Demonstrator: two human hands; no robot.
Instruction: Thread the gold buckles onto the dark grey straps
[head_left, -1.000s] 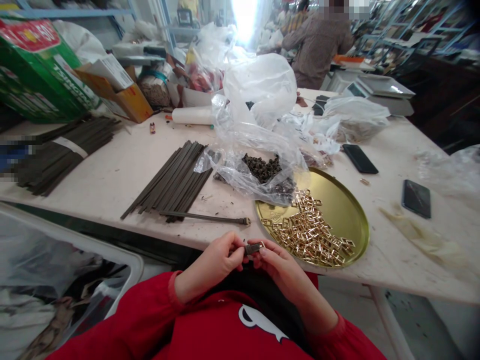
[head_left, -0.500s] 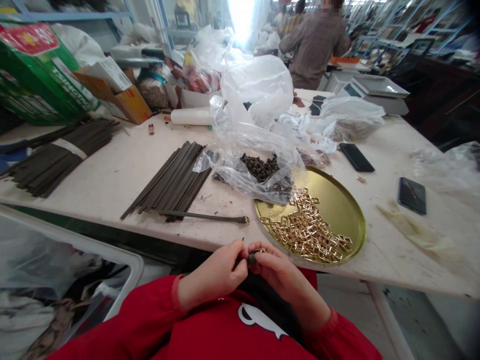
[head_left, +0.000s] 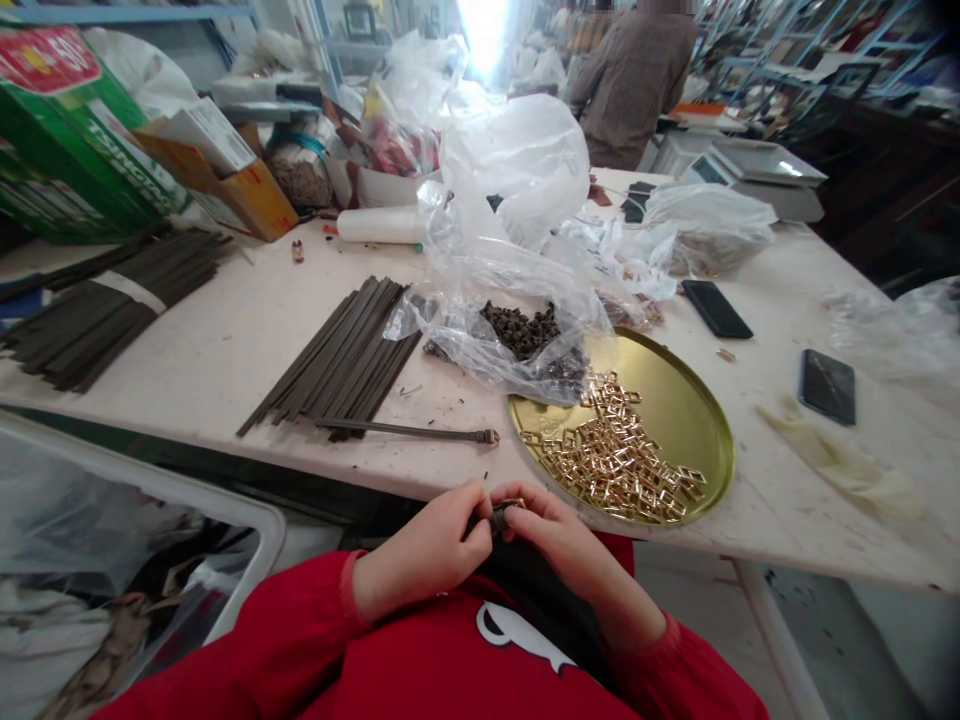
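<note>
My left hand (head_left: 444,538) is closed on a dark strap (head_left: 498,518) just off the table's front edge. Pressed close beside it, my right hand (head_left: 553,532) pinches the strap's end, where a bit of gold-coloured buckle shows; the fingers cover most of it. On the table ahead lies a strap with a gold buckle (head_left: 489,437) at its right end, next to a pile of plain dark straps (head_left: 341,355). A round gold tray (head_left: 705,410) holds a heap of gold buckles (head_left: 622,450). Small dark loops (head_left: 521,332) lie in an open clear plastic bag (head_left: 465,355).
Another bundle of straps (head_left: 112,310) lies at the left, below a green box (head_left: 75,150). Two phones (head_left: 716,309) rest on the right. A white bin (head_left: 270,530) stands below the table at left. A person (head_left: 637,85) is at the back.
Both hands stay together at the same spot, with the fingers shifting slightly around the strap end. The whole view has tilted a little; the table items lie as before.
</note>
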